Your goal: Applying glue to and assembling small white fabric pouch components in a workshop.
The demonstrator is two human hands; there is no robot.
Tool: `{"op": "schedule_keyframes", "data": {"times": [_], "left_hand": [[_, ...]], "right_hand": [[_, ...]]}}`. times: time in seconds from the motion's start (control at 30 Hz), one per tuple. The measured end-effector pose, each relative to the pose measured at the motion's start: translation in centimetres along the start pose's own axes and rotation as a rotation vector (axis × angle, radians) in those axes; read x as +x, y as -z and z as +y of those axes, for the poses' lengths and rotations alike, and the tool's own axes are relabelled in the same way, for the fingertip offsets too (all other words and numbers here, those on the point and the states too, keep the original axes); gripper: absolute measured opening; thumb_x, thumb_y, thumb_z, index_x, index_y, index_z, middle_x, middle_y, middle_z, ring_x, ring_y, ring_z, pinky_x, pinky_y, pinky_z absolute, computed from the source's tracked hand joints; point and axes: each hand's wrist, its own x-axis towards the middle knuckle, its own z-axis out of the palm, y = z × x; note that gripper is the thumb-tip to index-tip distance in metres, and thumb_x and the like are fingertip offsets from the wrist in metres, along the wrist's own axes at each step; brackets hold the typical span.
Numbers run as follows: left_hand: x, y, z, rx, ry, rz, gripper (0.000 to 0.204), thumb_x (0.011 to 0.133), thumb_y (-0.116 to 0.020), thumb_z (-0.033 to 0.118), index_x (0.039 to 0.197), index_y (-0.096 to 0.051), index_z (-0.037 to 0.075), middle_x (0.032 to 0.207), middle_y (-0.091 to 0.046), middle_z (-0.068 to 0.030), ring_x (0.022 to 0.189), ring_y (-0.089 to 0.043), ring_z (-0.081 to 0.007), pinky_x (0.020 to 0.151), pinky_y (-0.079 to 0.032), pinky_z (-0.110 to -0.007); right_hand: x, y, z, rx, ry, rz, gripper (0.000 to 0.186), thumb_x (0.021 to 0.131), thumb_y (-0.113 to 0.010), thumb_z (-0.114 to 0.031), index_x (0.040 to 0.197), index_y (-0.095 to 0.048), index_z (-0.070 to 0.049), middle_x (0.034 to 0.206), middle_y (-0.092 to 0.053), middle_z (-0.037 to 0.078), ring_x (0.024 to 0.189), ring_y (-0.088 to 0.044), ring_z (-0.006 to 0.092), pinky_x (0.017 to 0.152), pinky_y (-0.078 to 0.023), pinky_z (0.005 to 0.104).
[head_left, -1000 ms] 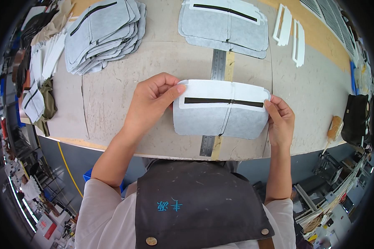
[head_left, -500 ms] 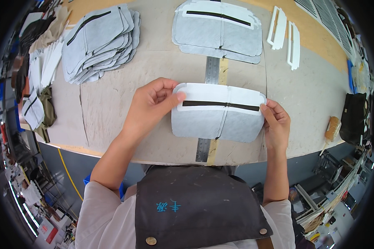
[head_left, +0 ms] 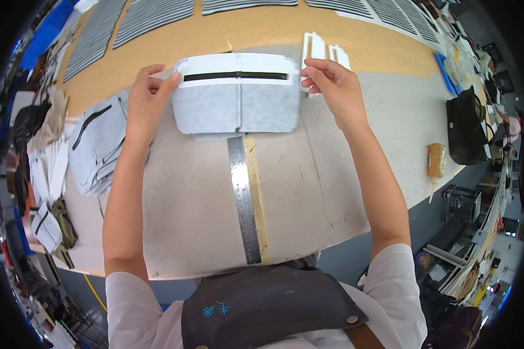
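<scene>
A grey fabric panel (head_left: 209,107) with rounded corners lies on the far middle of the table, on top of another grey piece whose edge shows below it. Along its upper part runs a white frame-shaped strip (head_left: 262,63) around a long black slot. My left hand (head_left: 148,99) is at the panel's left edge, thumb tip at the corner and fingers apart from it, holding nothing. Beside the right edge, my right hand (head_left: 337,93) has its fingers loosely bent and parted, with nothing seen between them.
A metal ruler (head_left: 241,192) and a yellowish tape strip (head_left: 256,198) run toward the table's near edge. Stacked grey panels (head_left: 93,151) lie at left. White slotted frames (head_left: 314,49) sit behind my right hand. A brown bottle (head_left: 436,160) and dark bag (head_left: 467,128) stand right.
Both hands have carried the grey panel away from me and laid it on the far pile. Their fingers have come loose from its edges.
</scene>
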Motion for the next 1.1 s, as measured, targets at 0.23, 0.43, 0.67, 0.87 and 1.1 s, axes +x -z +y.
{"op": "schedule_keyframes", "data": {"times": [0.23, 0.43, 0.67, 0.87, 1.1], "left_hand": [[-2.0, -6.5, 1.1, 0.145, -0.226, -0.037, 0.026, 0.086, -0.069, 0.016, 0.106, -0.061, 0.001, 0.077, -0.058, -0.0046, 0.069, -0.054, -0.013, 0.061, -0.044, -0.026], [-5.0, -13.5, 3.6, 0.022, -0.276, -0.259, 0.025, 0.087, -0.068, 0.015, 0.106, -0.062, -0.001, 0.086, -0.063, -0.0077, 0.075, -0.057, -0.0134, 0.064, -0.047, -0.027], [-6.3, -18.0, 6.8, -0.791, 0.449, -0.543, 0.029, 0.087, -0.071, 0.017, 0.107, -0.063, -0.003, 0.101, -0.066, -0.0062, 0.085, -0.061, -0.0118, 0.074, -0.051, -0.027], [-11.5, -20.1, 9.8, -0.832, 0.497, -0.488, 0.033, 0.084, -0.073, 0.014, 0.108, -0.062, -0.007, 0.1, -0.068, -0.014, 0.084, -0.067, -0.017, 0.07, -0.055, -0.031], [-14.5, -20.3, 11.6, -0.689, 0.423, -0.519, 0.03, 0.084, -0.072, 0.012, 0.105, -0.06, -0.004, 0.087, -0.067, -0.0096, 0.075, -0.065, -0.0153, 0.066, -0.053, -0.029]], "right_hand": [[5.4, 2.4, 3.3, -1.218, -0.131, 0.015, 0.036, 0.082, -0.067, -0.037, 0.084, -0.07, -0.001, 0.084, -0.07, 0.014, 0.077, -0.068, 0.0287, 0.067, -0.055, 0.0356], [6.9, 2.3, 4.4, -1.108, -0.115, 0.005, 0.04, 0.076, -0.071, -0.042, 0.079, -0.069, -0.002, 0.081, -0.069, 0.014, 0.076, -0.068, 0.0299, 0.064, -0.054, 0.0384], [-2.7, 4.0, 4.7, 0.002, -0.19, -0.158, 0.027, 0.082, -0.074, -0.022, 0.088, -0.068, 0.004, 0.075, -0.067, 0.006, 0.066, -0.061, 0.0108, 0.057, -0.047, 0.0266], [-12.2, 6.8, 4.2, -0.077, -0.143, -0.052, 0.023, 0.089, -0.069, -0.019, 0.087, -0.067, 0.004, 0.074, -0.067, 0.005, 0.064, -0.06, 0.0075, 0.056, -0.047, 0.0231], [-16.7, 10.8, 3.8, 0.131, -0.31, -0.151, 0.021, 0.092, -0.066, -0.019, 0.083, -0.066, 0.0, 0.07, -0.065, 0.004, 0.057, -0.057, 0.0072, 0.052, -0.045, 0.02]]}}
